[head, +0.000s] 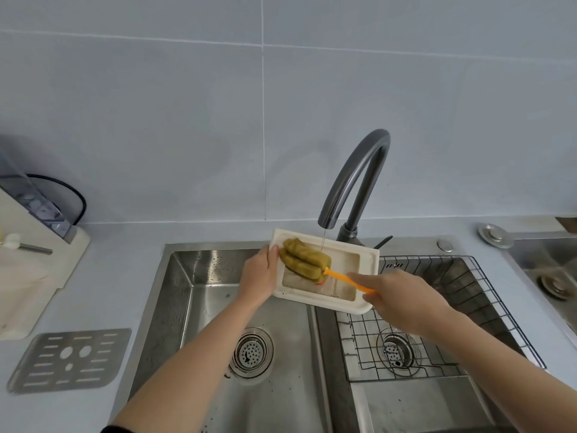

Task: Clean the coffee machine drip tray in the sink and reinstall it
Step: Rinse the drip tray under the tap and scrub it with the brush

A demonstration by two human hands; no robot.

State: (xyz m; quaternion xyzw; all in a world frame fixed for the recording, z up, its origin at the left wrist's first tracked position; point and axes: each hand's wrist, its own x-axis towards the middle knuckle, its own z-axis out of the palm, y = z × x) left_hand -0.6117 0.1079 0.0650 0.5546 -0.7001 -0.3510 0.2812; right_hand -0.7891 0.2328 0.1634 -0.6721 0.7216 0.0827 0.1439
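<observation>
Over the sink [199,276], cream drip tray [370,256], seemingly stained inside, hands gripping tray edge and sponge brush [304,260].

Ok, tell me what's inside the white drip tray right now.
A yellow-green sponge brush with an orange handle lies in the drip tray, with a thin stream from the tap falling onto it. Brownish residue shows on the tray floor; the part beneath the sponge is hidden.

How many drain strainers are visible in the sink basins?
3: one in the left basin, one under the wire rack in the middle basin, one in the far-right basin, partly cut off.
</observation>
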